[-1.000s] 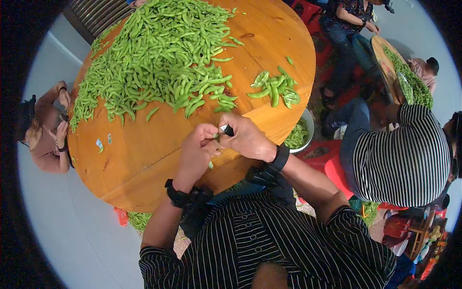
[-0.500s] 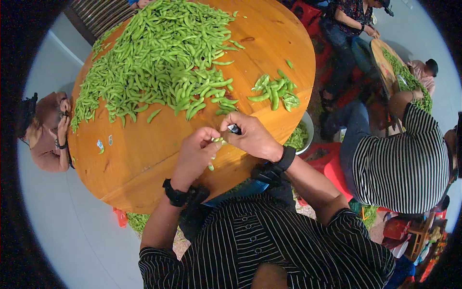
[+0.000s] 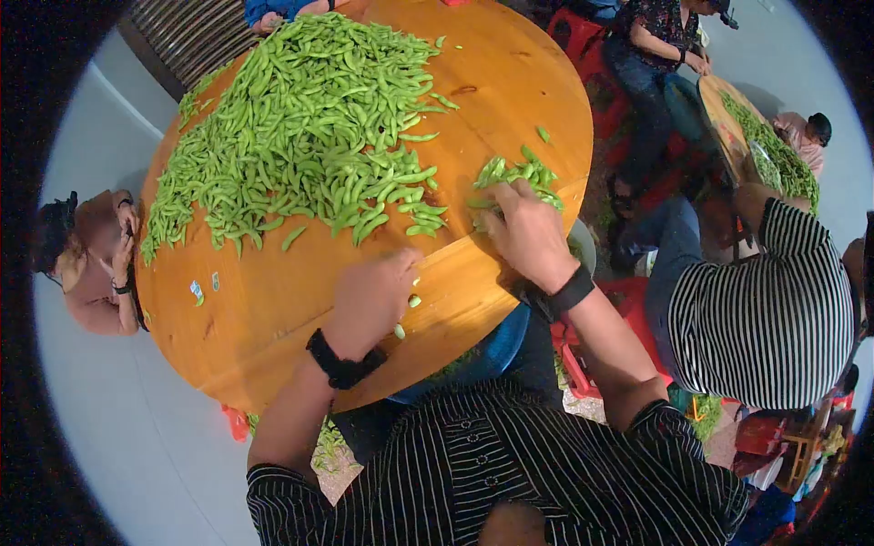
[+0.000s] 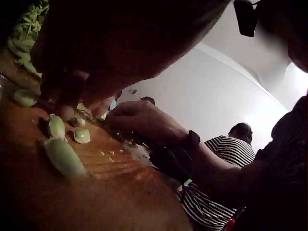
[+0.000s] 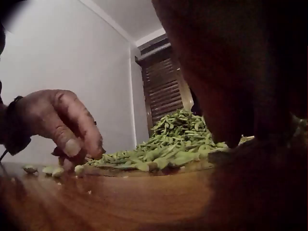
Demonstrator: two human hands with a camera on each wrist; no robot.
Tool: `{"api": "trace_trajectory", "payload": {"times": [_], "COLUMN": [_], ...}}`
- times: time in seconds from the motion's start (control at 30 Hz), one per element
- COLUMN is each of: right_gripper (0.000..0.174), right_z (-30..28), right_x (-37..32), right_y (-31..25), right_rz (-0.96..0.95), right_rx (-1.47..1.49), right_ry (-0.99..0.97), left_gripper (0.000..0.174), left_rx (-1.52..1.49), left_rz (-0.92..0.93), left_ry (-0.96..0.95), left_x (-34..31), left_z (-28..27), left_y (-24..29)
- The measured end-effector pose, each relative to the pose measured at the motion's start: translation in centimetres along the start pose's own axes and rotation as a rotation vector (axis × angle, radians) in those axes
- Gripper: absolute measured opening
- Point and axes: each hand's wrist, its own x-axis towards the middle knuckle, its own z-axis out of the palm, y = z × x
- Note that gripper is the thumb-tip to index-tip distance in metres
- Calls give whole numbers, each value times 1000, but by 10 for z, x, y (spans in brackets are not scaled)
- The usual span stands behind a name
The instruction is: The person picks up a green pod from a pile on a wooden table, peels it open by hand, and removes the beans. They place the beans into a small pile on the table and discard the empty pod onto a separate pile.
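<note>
A large heap of green soybean pods covers the far left of the round wooden table. My left hand is low over the near part of the table, blurred, fingers pointing down and nothing visible in them. Pale green beans lie beside it; in the left wrist view, several beans lie just below its fingertips. My right hand reaches over a smaller pile of pods at the table's right, thumb and fingers apart. Its fingertips overlap the pile.
A pale bowl stands below the table's right edge, partly hidden by my right arm. A person in a striped shirt sits to the right, near a red stool. Another person sits at the table's left.
My hands have parted from a bean pod they worked on together. The right hand has moved right to the small pile; the left has lowered toward the table, where another bean shows.
</note>
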Motion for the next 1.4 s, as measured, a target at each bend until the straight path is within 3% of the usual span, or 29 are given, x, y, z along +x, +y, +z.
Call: {"api": "trace_trajectory", "payload": {"times": [0.07, 0.13, 0.23, 0.37, 0.47, 0.53, 0.6, 0.77, 0.97, 1.03, 1.27, 1.33, 1.4], "right_gripper": [21, 20, 17, 10, 10, 12, 15, 20, 17, 15, 14, 15, 16], "right_z": [1, 9, 9, 8, 5, 9, 11, 9, 15, 15, 22, 21, 21], "right_x": [-6, -14, -22, -30, -32, -32, -32, -31, -33, -34, -38, -39, -38], "right_y": [-6, -6, -16, -21, -32, -36, -37, -38, -34, -37, -46, -48, -47], "right_rz": [44, 39, -34, 78, 113, 80, 43, 29, -26, -20, -65, -59, -56], "right_rx": [19, 207, 382, 544, 548, 596, 643, 657, 645, 601, 479, 485, 490], "right_ry": [-2, -53, -142, -227, -164, -149, -133, -309, -273, -259, -198, -202, -207], "left_gripper": [15, 12, 14, 13, 11, 14, 17, 21, 16, 14, 14, 14, 14], "left_rx": [-58, 62, 108, 126, 130, -487, -534, -582, -612, -477, -402, -90, -83], "left_rz": [16, 199, 120, 130, 264, -165, -211, -314, -197, -76, -50, 116, 123], "left_ry": [67, 303, 192, 186, 255, 61, 22, -74, -49, 33, 73, 209, 217], "left_x": [14, 29, 40, 38, 29, 17, 9, -5, -10, -13, -15, -18, -19], "left_z": [3, 8, 9, 9, 12, 6, 3, -2, 6, 8, 15, 14, 11], "left_y": [-3, -6, -14, -15, -17, -4, 2, 11, 3, 5, 4, 13, 16]}}
